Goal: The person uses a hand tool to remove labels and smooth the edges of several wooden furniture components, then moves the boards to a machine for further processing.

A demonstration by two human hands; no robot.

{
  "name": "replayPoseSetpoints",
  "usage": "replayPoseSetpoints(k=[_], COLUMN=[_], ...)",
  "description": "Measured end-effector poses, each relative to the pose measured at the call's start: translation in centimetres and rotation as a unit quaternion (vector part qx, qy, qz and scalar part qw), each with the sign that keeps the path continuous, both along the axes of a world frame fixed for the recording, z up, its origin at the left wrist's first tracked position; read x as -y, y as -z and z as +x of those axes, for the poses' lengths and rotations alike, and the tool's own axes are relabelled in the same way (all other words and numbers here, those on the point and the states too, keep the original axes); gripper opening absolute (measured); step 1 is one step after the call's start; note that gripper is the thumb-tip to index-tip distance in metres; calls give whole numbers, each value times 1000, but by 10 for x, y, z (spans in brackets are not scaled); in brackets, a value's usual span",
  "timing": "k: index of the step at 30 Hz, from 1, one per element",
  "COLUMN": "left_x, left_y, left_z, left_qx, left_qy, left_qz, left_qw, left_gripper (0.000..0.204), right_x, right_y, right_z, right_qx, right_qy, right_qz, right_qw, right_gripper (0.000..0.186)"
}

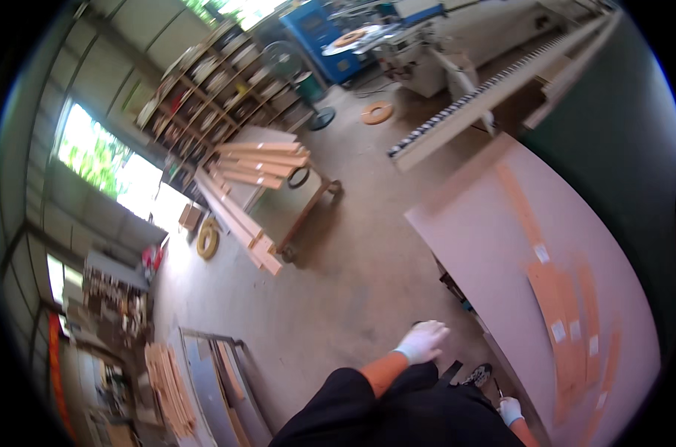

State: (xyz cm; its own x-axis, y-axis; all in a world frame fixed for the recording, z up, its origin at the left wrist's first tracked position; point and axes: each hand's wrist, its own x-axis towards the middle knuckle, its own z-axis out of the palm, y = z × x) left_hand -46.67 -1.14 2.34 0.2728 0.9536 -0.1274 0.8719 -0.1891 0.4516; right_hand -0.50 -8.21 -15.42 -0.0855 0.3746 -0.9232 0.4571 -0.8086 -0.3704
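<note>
My left hand (pixel 423 342), in a white glove, hangs in front of my dark clothing, above the floor. Its fingers reach forward, loosely apart and slightly blurred, and nothing shows in them. Lower right, my white-gloved right hand (pixel 511 410) is closed beside the edge of a pale pinkish tabletop (pixel 464 216). A thin, dark, pen-like tool (pixel 499 388) sticks up out of it; its exact kind is too small to tell. On the tabletop lie several orange-brown wood strips (pixel 550 305) with white labels, some blurred. Neither hand touches them.
Ahead left stands a wheeled cart (pixel 308 223) stacked with long wood strips (pixel 260 160). A rack with boards (pixel 226 380) is at the lower left. Beyond are a roller conveyor (pixel 464 100), a fan (pixel 282 61), shelving (pixel 211 82) and coil rings (pixel 377 112) on the floor.
</note>
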Motion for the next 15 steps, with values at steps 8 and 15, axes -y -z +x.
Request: replayPoseSetpoints(k=[8, 15], left_x=[165, 228], left_y=[82, 118], left_z=[-212, -266], left_qx=[42, 102], left_qy=[-530, -545], left_qz=[-323, -347], left_qw=[783, 756], left_gripper=[78, 76], right_x=[-155, -247], right_y=[-7, -79], right_z=[-152, -396], right_qx=[45, 45], right_qy=[-312, -291], right_qz=[228, 201], right_qw=[921, 934], right_gripper=[25, 32])
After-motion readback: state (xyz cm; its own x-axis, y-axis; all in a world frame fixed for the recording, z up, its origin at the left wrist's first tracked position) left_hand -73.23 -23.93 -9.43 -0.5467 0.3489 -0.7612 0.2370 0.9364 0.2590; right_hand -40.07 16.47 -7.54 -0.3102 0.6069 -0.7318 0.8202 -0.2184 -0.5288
